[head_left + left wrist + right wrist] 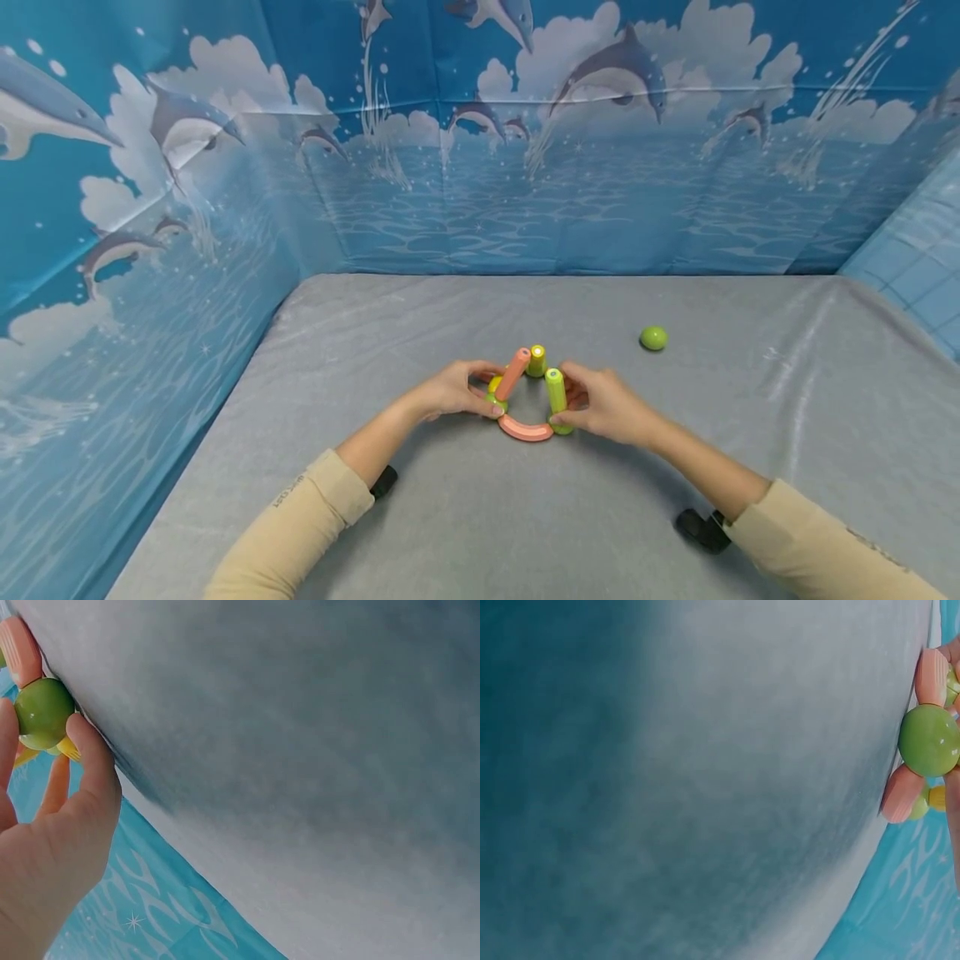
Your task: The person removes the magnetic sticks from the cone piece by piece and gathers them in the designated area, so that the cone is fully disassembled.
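A ring of toy rods and balls stands on the grey cloth in the head view. My left hand pinches a green ball on its left side, between thumb and fingers. From that ball a pink rod rises at a tilt. My right hand grips another green ball on the right side, below an upright light-green rod. A curved pink piece joins the two balls at the front. A yellow rod stands upright at the back. Fingers partly hide a yellow piece at the left.
A loose green ball lies on the grey cloth, behind and right of the ring. Blue dolphin-print curtains line the back and sides. Dark wrist devices are strapped near the sleeves.
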The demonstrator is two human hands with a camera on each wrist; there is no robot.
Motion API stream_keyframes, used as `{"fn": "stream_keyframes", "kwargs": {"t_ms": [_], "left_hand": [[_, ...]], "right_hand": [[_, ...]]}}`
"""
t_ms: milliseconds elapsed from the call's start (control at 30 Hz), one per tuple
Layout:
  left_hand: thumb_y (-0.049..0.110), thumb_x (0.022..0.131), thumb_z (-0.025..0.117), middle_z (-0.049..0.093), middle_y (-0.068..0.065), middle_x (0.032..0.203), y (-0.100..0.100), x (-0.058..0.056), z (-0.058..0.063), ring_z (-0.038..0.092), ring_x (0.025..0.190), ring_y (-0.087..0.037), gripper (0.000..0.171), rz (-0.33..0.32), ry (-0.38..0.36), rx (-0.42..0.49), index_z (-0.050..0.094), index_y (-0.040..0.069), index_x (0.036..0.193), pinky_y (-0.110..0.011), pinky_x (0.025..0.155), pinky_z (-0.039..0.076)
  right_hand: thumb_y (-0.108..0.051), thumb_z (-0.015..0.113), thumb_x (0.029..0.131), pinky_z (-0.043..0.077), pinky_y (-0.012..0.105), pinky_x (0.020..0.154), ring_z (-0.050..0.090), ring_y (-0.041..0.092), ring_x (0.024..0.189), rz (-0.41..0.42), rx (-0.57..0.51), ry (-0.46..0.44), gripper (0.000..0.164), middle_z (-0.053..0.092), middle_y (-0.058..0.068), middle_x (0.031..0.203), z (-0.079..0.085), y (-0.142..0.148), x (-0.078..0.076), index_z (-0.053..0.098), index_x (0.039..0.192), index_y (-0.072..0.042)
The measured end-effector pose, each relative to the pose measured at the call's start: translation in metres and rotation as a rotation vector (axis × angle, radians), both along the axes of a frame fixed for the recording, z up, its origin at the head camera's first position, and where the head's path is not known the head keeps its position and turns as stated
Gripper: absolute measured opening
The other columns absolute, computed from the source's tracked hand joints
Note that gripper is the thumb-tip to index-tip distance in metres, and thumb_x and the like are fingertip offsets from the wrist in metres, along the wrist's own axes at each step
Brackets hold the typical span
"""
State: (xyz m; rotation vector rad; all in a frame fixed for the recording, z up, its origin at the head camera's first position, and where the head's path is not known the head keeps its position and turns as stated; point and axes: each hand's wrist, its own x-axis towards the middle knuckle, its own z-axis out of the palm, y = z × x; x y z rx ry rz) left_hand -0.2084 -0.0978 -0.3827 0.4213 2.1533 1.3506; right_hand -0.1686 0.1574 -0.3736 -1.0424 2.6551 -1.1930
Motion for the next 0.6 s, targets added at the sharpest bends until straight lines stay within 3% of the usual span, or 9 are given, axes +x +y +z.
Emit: {"fn": "stream_keyframes", "kwargs": {"t_ms": [600], "left_hand": [[0.005, 0.078, 0.075, 0.047, -0.014, 0.129, 0.0008, -0.003, -0.0021, 0.059, 0.096, -0.021, 0.061, -0.007, -0.011, -0.001, 0.051, 0.009, 0.134, -0.031, 0.073, 0.051]], "right_hand": [[-0.008, 0.08, 0.073, 0.053, 0.027, 0.066, 0.064, 0.011, 0.077, 0.049, 0.052, 0.169, 0.04, 0.063, -0.002, 0.083, -0.0009, 0.0, 0.0021, 0.054, 0.103, -0.006]]}}
